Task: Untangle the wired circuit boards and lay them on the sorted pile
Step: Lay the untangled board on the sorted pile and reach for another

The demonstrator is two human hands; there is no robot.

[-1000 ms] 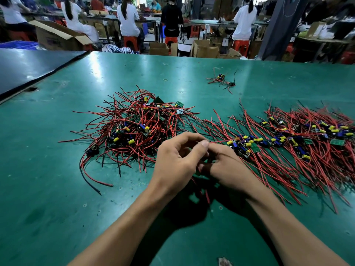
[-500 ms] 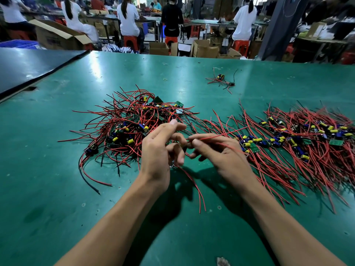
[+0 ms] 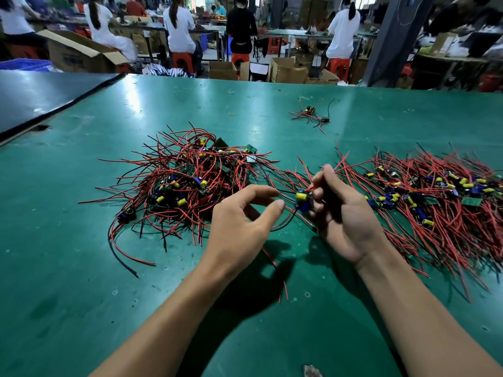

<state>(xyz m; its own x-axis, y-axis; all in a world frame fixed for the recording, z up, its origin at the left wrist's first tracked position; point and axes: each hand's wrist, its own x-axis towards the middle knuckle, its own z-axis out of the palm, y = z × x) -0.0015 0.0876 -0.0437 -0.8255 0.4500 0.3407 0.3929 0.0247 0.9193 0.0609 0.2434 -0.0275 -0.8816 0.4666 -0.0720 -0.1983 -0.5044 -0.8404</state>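
Note:
A tangled heap of small circuit boards [image 3: 190, 180] with red and black wires lies left of centre on the green table [image 3: 81, 295]. The sorted pile [image 3: 435, 194], with wires combed one way, spreads at the right. My right hand [image 3: 345, 213] grips one wired board [image 3: 302, 200] with a yellow capacitor, its fingers curled round it and a red wire pinched at the thumb. My left hand [image 3: 239, 227] hovers just left of that board, thumb and fingers loosely curved and apart, holding nothing I can see. Red wires trail from the board down under my left hand.
A separate small board with wires [image 3: 310, 115] lies alone at the back. A dark table [image 3: 40, 96] adjoins at the far left. Beyond the far edge are cardboard boxes [image 3: 288, 69] and seated people at benches. A scrap [image 3: 313, 371] lies near the front edge.
My hands have parted. The right hand has drawn a board with a yellow capacitor out to the right and turned it up; the left hand has let go and opened.

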